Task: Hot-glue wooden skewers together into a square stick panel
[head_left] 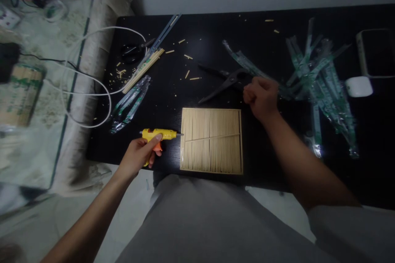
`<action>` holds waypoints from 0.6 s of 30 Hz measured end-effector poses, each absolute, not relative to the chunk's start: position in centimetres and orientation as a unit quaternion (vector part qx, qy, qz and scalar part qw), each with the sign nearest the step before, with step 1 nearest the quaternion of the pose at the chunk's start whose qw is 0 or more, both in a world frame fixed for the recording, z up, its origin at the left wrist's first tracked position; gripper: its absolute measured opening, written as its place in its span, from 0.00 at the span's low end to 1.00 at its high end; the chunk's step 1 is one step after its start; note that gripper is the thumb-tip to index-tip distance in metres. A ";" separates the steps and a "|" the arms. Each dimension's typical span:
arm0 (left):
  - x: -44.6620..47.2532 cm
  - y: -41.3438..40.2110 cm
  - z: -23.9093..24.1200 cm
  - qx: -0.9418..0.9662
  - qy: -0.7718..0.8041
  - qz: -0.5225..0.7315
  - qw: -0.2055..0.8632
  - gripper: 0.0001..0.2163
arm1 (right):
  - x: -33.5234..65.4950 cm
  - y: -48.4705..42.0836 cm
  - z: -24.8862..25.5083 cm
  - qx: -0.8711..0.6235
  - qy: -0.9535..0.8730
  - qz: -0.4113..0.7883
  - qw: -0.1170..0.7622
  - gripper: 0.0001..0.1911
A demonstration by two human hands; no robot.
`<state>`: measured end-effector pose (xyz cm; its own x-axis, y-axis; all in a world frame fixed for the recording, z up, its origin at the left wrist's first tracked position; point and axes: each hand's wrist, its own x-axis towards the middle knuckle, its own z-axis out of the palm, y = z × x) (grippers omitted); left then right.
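My left hand (145, 152) is wrapped round a yellow glue gun (159, 134) with an orange trigger. Its nozzle points right, at the left edge of a square panel of bamboo sticks (200, 156) lying flat on the table. A thin stick (197, 139) lies slantwise across that panel, which has a narrow border of sticks. My right hand (261, 96) is closed above the panel's upper right corner, beside the handles of dark scissors (226, 84) with spread blades. Whatever its fingers hold, if anything, is hidden.
Plastic wrappers (324, 74) are heaped at right, near a white earbud case (359, 86) and a phone (378, 53). Loose bamboo sticks (143, 70), small black scissors (131, 51) and a white cable (109, 102) lie at left. Stick offcuts (188, 57) are scattered over the black table (166, 107).
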<state>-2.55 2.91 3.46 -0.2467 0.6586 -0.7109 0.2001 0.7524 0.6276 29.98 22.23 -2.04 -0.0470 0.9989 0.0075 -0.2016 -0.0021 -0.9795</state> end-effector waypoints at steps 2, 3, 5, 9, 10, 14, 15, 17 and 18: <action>-2.6 2.5 3.5 0.277 0.764 0.204 0.547 0.24 | 29.9 22.2 -1.9 -0.433 -0.456 0.562 0.537 0.31; -2.7 2.4 3.5 0.276 0.765 0.204 0.545 0.25 | 29.9 22.2 -1.8 -0.433 -0.458 0.562 0.536 0.32; -2.6 2.7 3.6 0.277 0.767 0.210 0.539 0.25 | 29.9 22.2 -1.8 -0.435 -0.467 0.557 0.531 0.34; -2.5 4.2 3.6 0.292 0.768 0.219 0.526 0.26 | 30.0 22.3 -2.1 -0.438 -0.476 0.556 0.523 0.35; -2.5 4.6 3.6 0.295 0.768 0.221 0.524 0.26 | 30.1 22.3 -2.1 -0.438 -0.474 0.556 0.524 0.35; -2.3 5.8 3.5 0.298 0.768 0.232 0.517 0.24 | 30.0 22.2 -2.0 -0.445 -0.461 0.557 0.529 0.33; -2.2 6.1 3.5 0.297 0.768 0.234 0.517 0.24 | 30.0 22.2 -2.0 -0.445 -0.459 0.558 0.530 0.32; -2.1 6.4 3.5 0.294 0.768 0.236 0.517 0.24 | 29.9 22.2 -1.9 -0.442 -0.462 0.556 0.530 0.33; -2.1 6.5 3.6 0.293 0.769 0.236 0.517 0.24 | 29.9 22.2 -1.9 -0.442 -0.467 0.553 0.529 0.33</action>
<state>-2.08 6.51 3.56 -0.2942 0.6946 -0.6565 0.2062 0.7169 0.6660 29.95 22.17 -1.90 -0.0493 0.9988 0.0049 -0.1721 -0.0037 -0.9851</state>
